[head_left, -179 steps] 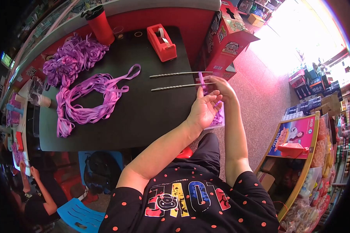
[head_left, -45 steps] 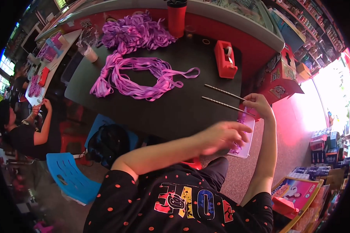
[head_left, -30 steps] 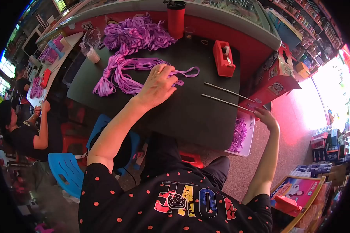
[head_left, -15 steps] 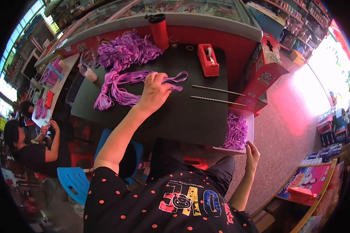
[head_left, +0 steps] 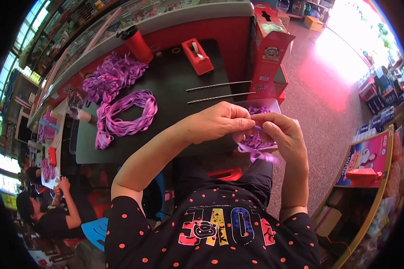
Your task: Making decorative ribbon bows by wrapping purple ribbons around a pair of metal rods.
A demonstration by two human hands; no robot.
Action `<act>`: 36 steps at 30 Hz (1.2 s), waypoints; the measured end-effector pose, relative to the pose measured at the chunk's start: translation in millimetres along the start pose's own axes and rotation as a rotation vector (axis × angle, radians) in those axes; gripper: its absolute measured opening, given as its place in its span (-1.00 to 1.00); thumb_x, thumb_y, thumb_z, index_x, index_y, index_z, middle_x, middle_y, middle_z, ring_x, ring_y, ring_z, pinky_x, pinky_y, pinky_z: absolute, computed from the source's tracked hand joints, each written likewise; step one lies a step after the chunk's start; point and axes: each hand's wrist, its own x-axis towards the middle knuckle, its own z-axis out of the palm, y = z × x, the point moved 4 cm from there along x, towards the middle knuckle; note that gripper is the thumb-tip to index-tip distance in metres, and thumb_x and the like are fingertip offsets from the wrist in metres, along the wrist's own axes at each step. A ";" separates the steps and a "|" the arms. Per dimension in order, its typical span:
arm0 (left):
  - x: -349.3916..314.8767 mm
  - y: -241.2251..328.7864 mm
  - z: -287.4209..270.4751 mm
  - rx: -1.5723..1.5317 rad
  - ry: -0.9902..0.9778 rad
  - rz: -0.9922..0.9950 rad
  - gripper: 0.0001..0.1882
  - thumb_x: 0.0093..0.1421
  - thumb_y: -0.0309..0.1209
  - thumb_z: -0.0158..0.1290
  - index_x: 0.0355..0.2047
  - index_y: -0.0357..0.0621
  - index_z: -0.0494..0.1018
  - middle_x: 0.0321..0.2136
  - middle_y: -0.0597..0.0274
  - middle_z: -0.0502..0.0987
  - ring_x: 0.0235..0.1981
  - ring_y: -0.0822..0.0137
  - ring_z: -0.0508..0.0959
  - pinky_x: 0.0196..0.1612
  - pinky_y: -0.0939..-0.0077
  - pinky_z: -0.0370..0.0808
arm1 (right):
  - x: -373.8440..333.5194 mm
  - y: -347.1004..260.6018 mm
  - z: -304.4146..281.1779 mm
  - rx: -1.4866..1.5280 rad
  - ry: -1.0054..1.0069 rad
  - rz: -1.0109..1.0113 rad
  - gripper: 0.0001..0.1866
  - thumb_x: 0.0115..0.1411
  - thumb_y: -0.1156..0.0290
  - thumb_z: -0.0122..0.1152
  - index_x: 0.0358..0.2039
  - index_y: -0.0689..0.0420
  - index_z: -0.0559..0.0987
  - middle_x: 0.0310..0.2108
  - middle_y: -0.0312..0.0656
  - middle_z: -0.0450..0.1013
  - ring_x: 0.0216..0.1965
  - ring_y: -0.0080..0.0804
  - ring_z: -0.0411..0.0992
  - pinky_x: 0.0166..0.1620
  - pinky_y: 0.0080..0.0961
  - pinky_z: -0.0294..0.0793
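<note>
Leftmost, at the frame's lower edge, another person in a dark top sits near a blue chair, hands at a separate side table; detail there is too small to read.

On the black table, far left part: a loose heap of purple strips, and just in front of it a long looped bundle of the same purple, lying flat. A red cup with a dark lid stands upright behind the heap. Right of it, a red tape dispenser sits near the table's back edge. Two thin metal rods lie side by side, roughly parallel, reaching past the table's right edge toward a red carton that stands on the floor just beside the table.

Centre: left hand, forearm crossing over the table's front edge. Thumb and fingers are pinched together on a purple strip. Right hand meets it, fingertips touching the left's, likewise pinched on the same strip. Strip's tail hangs below both hands, over the lap. Behind the hands, a shallow tray of purple pieces, at the table's right front corner; whether it rests on the table or is propped beside it, cannot tell.

Far right: shelving with a pink box, floor brightly lit beyond.
</note>
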 end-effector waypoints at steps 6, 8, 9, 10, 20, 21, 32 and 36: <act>42.5 -27.6 -7.3 0.142 -0.069 -0.035 -0.73 0.23 -0.29 0.03 -0.25 -0.29 0.50 -0.44 0.35 0.49 -0.43 0.57 0.45 -0.25 0.67 0.39 | -7.2 15.5 -34.1 -0.316 0.120 -0.044 -0.82 0.10 0.39 0.25 -0.36 0.24 0.62 -0.47 -0.25 0.52 -0.45 -0.66 0.40 -0.36 -0.65 0.38; 57.2 -39.6 -13.2 0.143 -0.044 -0.049 -0.70 0.20 -0.30 0.06 -0.19 -0.30 0.49 -0.40 0.32 0.51 -0.38 0.56 0.45 -0.22 0.65 0.40 | -10.0 13.0 -43.6 -0.602 0.227 -0.045 -0.78 0.07 0.36 0.26 -0.33 0.24 0.61 -0.44 -0.15 0.54 -0.45 -0.55 0.45 -0.34 -0.58 0.41; 63.8 -43.7 -15.4 0.153 -0.036 -0.056 -0.70 0.17 -0.33 0.10 -0.17 -0.31 0.49 -0.36 0.29 0.51 -0.33 0.55 0.45 -0.18 0.61 0.41 | -10.6 14.8 -48.3 -0.603 0.235 -0.039 -0.78 0.07 0.36 0.26 -0.33 0.24 0.61 -0.44 -0.15 0.54 -0.45 -0.55 0.45 -0.34 -0.58 0.41; 71.2 -47.4 -16.6 0.152 -0.043 -0.056 -0.70 0.17 -0.33 0.10 -0.17 -0.31 0.49 -0.36 0.29 0.51 -0.33 0.55 0.45 -0.18 0.61 0.41 | -10.7 18.1 -54.6 -0.650 0.247 -0.040 -0.77 0.06 0.35 0.26 -0.32 0.23 0.61 -0.43 -0.12 0.53 -0.45 -0.50 0.46 -0.33 -0.56 0.41; 176.3 -62.4 -54.0 0.275 0.079 0.238 -0.83 0.09 -0.50 0.12 -0.31 -0.32 0.56 -0.40 0.22 0.59 -0.36 0.52 0.53 -0.22 0.61 0.46 | 28.2 78.4 -119.7 -0.689 0.419 0.034 -0.77 0.05 0.34 0.25 -0.33 0.21 0.62 -0.54 -0.11 0.52 -0.53 -0.46 0.47 -0.36 -0.53 0.43; 182.8 -56.8 -61.7 0.332 0.085 0.292 -0.83 0.09 -0.49 0.13 -0.31 -0.31 0.58 -0.38 0.20 0.59 -0.33 0.50 0.53 -0.21 0.60 0.46 | 39.0 94.5 -127.4 -0.610 0.406 0.025 -0.75 0.07 0.33 0.24 -0.31 0.24 0.61 -0.53 -0.15 0.53 -0.50 -0.54 0.45 -0.35 -0.57 0.42; 177.1 -45.8 -149.3 0.603 0.250 0.301 -0.85 0.11 -0.46 0.11 -0.30 -0.14 0.61 -0.38 0.17 0.55 -0.26 0.33 0.53 -0.14 0.52 0.43 | 146.6 168.0 -90.2 0.263 0.077 0.091 -0.74 0.22 0.31 0.15 -0.17 0.20 0.57 -0.45 -0.42 0.46 -0.49 -0.76 0.31 -0.44 -0.81 0.26; 149.8 -62.1 -167.8 0.805 0.407 0.281 -0.81 0.09 -0.53 0.03 -0.31 -0.14 0.61 -0.26 0.15 0.51 -0.20 0.21 0.52 -0.07 0.46 0.44 | 164.0 188.4 -61.9 0.419 0.032 0.121 -0.75 0.20 0.35 0.16 -0.16 0.21 0.56 -0.40 -0.30 0.51 -0.47 -0.68 0.35 -0.40 -0.76 0.34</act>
